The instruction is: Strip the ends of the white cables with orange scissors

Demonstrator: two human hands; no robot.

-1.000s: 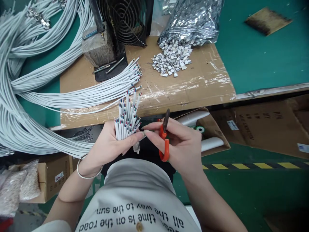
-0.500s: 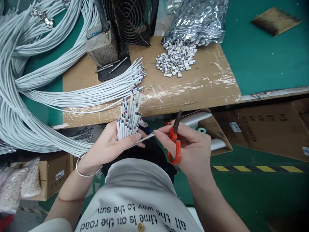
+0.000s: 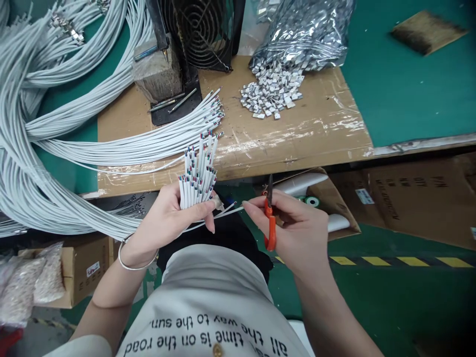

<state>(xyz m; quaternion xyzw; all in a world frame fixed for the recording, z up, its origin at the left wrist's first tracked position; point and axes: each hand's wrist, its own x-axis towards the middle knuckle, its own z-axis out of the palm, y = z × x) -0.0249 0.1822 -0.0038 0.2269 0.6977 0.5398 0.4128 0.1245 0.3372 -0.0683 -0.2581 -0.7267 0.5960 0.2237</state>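
Note:
My left hand (image 3: 169,220) is closed around a bunch of white cables (image 3: 197,173), their stripped ends with coloured wires pointing up over the bench edge. My right hand (image 3: 297,228) holds orange-handled scissors (image 3: 270,223) looped on its fingers, blades up. Its fingertips also pinch one thin white cable (image 3: 226,210) that runs sideways from the bunch.
A large heap of white cables (image 3: 67,124) covers the bench's left side. A cardboard sheet (image 3: 297,134) carries a pile of small metal shells (image 3: 271,91) spilling from a silver bag (image 3: 301,32). A black fan (image 3: 203,29) and tool stand sit behind. Cardboard boxes (image 3: 409,193) stand below.
My right hand has drawn one cable out of the bunch and moved it rightward. The scissors have turned more upright. My left hand keeps the bunch in about the same place.

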